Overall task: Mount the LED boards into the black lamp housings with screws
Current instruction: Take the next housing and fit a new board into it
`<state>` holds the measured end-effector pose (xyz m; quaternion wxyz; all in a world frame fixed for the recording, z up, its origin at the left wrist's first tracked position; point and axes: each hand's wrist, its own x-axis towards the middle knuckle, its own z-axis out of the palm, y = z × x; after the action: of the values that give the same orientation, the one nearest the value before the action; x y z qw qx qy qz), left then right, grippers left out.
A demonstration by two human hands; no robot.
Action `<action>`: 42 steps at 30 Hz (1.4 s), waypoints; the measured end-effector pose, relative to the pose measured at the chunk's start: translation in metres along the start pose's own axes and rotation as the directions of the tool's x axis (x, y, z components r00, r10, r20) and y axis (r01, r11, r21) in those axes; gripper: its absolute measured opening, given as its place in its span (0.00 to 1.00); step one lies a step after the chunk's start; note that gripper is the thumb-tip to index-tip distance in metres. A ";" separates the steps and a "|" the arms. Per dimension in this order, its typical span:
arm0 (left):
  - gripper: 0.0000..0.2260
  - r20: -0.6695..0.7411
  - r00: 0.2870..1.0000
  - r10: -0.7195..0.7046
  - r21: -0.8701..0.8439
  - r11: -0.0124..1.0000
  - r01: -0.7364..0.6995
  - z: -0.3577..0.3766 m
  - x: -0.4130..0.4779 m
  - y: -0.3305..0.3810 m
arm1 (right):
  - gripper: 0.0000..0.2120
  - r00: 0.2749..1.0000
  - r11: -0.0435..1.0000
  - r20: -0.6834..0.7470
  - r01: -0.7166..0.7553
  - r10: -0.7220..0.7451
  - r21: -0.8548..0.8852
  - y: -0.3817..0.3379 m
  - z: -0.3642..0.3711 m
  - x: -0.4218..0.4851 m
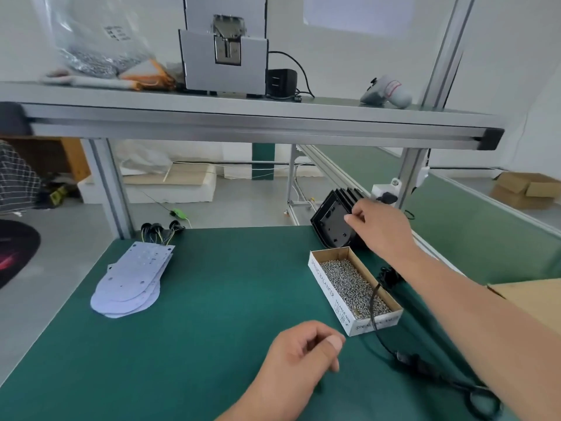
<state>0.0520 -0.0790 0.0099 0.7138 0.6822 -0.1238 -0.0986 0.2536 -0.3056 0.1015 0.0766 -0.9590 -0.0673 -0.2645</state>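
- Desk (227, 284): green-topped, with every part of the job laid out on it; nothing looks mounted yet, so I judge this the very start, fetching a housing.
- LED boards (130, 284): a fanned white stack at the far left of the desk, wires at its far end, well apart from both hands.
- Screw box (328, 291): an open carton of small silver screws (352, 284), right of centre, just in front of the housings.
- Lamp housings (334, 220): black, finned, standing on edge in a row at the far right corner.
- Right hand (379, 229): reached out, fingers curled onto the upper edge of the nearest housing.
- Left hand (303, 350): loosely curled near the front edge, nothing seen in it.
- Next, probably: pull that housing free and lay it open-side up at mid-desk, ready for a board.
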 end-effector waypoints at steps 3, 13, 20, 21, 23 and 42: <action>0.13 -0.002 1.000 -0.002 -0.016 1.000 0.002 -0.001 -0.002 0.004 | 0.14 0.996 0.985 0.081 0.050 -0.037 -0.163 -0.004 0.011 0.028; 0.10 0.010 1.000 -0.011 -0.034 0.999 0.011 -0.001 -0.004 0.008 | 0.16 0.936 0.874 0.351 0.156 0.018 -0.461 -0.001 0.022 0.066; 0.14 0.000 1.000 -0.024 -0.058 0.998 0.024 -0.003 -0.003 0.008 | 0.13 0.933 0.894 0.360 0.177 -0.019 -0.411 -0.005 0.014 0.071; 0.14 0.000 1.000 -0.023 -0.057 0.998 0.023 -0.003 -0.002 0.007 | 0.12 0.941 0.909 0.338 0.163 -0.026 -0.383 -0.003 0.012 0.071; 0.14 0.005 1.000 -0.017 -0.058 0.998 0.018 -0.002 -0.001 0.005 | 0.10 0.959 0.939 0.279 0.136 -0.045 -0.316 -0.003 0.007 0.070; 0.12 -0.624 0.781 -0.021 0.096 0.990 0.103 -0.059 0.015 0.001 | 0.10 0.880 0.868 0.469 -0.175 -0.075 0.466 -0.078 -0.042 -0.184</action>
<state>0.0844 -0.0277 0.0091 0.6673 0.7233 0.1346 0.1161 0.0629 -0.2537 0.0508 0.3078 -0.9434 -0.1237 0.0054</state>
